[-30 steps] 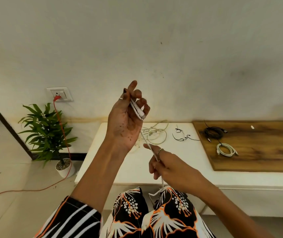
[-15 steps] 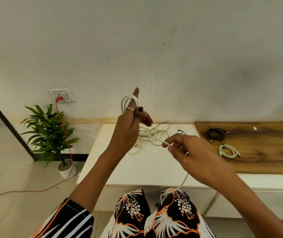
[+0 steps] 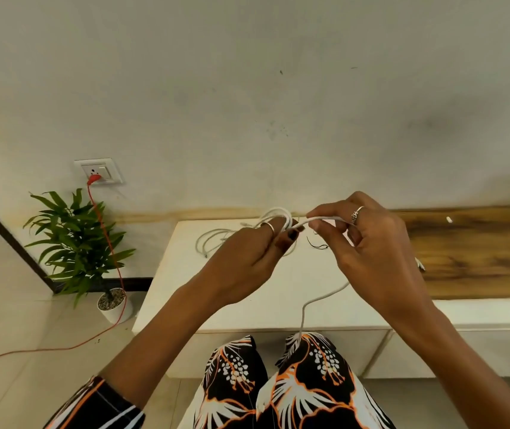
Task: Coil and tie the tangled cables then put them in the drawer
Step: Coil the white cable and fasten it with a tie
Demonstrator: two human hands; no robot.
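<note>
A plain thin ring point(image 3: 268, 226) circles a finger of the left hand point(image 3: 247, 258), a patterned silver ring point(image 3: 356, 213) sits on the right hand point(image 3: 377, 252), the thumbnail wears dark polish, the left sleeve point(image 3: 99, 405) is black with white and orange stripes, and black trousers point(image 3: 278, 385) carry white-and-orange floral print.

Head view — looking forward-down, close over hands point(image 3: 309, 252).

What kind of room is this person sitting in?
Probably a room in a home: a potted plant stands on the tiled floor, a wall socket has a red cord plugged in, and a low white cabinet sits against the wall.
</note>
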